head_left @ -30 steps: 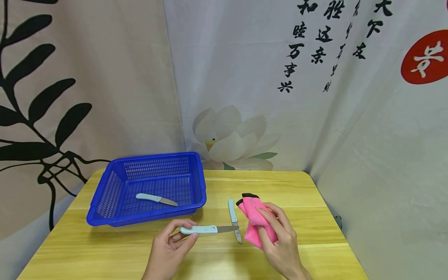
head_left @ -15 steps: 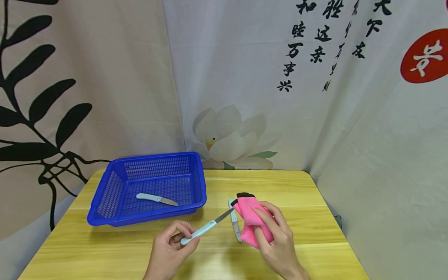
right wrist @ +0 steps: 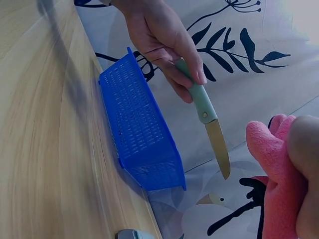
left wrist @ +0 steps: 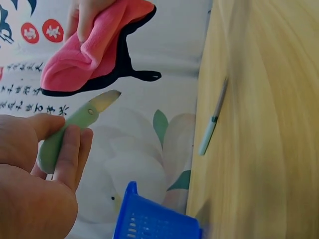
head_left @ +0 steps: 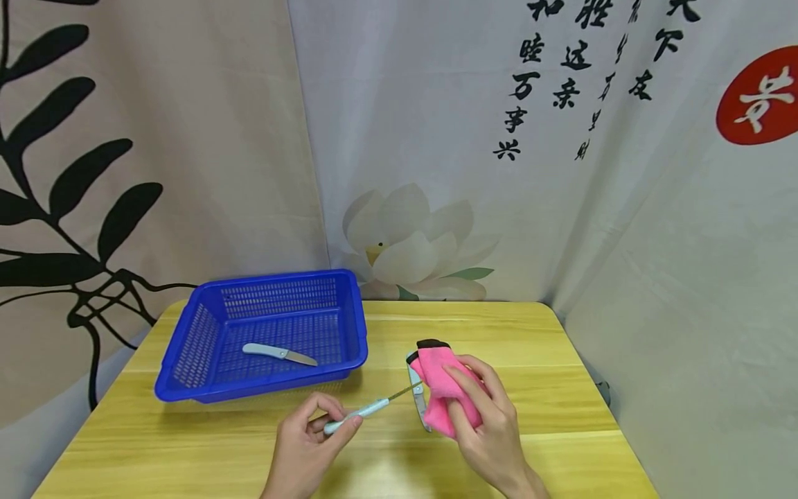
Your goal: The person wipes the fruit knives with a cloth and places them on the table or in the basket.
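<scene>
"So, our step?"
"Wiping, seemingly: our left hand (head_left: 304,440) pinches the folding knife (head_left: 373,407) above the table (head_left: 561,416); our right hand (head_left: 495,424) grips the pink cloth (head_left: 439,384)."
"Next?"
"Probably we need cloth round the blade (right wrist: 218,147)."

Both bare hands are raised and apart from each other at the near side, thumbs facing inward. The left hand (head_left: 305,443) comes in left of the middle, its wrist (head_left: 283,484) at the near edge; the index finger (head_left: 320,400) arches over and meets the thumb (head_left: 344,433) in a pinch, the other fingers bent beneath. The right hand (head_left: 499,426), on the right, slants far and leftward in a grip, two long fingers bent above its thumb, back of the hand mostly upward.
</scene>
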